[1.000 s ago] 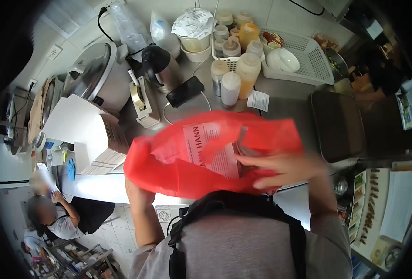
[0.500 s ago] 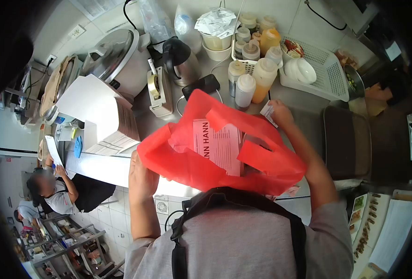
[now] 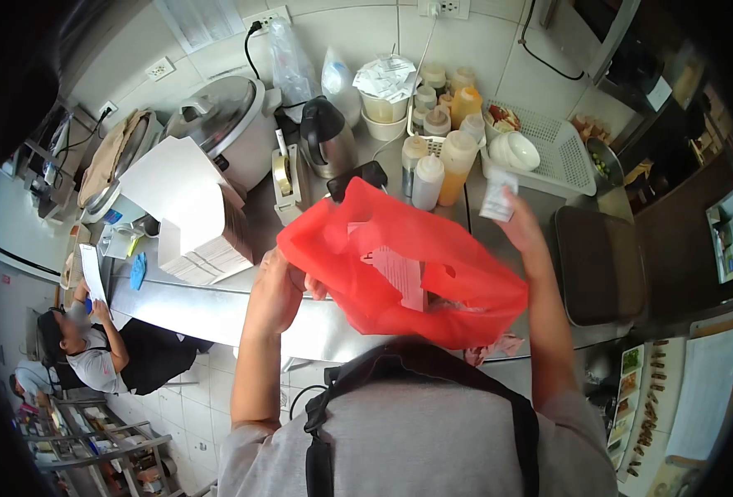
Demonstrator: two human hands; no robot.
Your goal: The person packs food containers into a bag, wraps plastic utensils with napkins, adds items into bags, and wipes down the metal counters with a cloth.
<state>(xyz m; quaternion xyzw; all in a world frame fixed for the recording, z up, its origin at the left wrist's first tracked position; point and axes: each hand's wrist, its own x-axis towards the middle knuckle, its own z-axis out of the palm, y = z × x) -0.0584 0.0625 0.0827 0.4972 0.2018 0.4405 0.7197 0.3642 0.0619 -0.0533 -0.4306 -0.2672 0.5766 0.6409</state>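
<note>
A red bag (image 3: 458,244) with cut-out handles hangs in front of my chest, its mouth partly spread. My left hand (image 3: 275,291) is closed on the bag's left edge, fingertips curled under the red material. Inside the opening shows a white sheet with printed text (image 3: 401,272); whatever else lies deeper in the bag is hidden. To the right of the bag, my right hand (image 3: 522,225) pinches a small white paper slip (image 3: 497,196) with faint print. That slip is held up near the squeeze bottles (image 3: 458,166), apart from the bag.
A stack of white cartons (image 3: 197,224), a tape dispenser (image 3: 286,178), a kettle (image 3: 327,139) and a rice cooker (image 3: 226,124) stand on the steel counter. Behind my right hand are a white basket (image 3: 561,157) and a dark chair (image 3: 596,265). A seated person (image 3: 93,352) holds paper at left.
My right hand has lifted the paper slip, turning more of it into view. The bag has tilted and its opening has narrowed, while my left hand appears further right. The view has shifted slightly.
</note>
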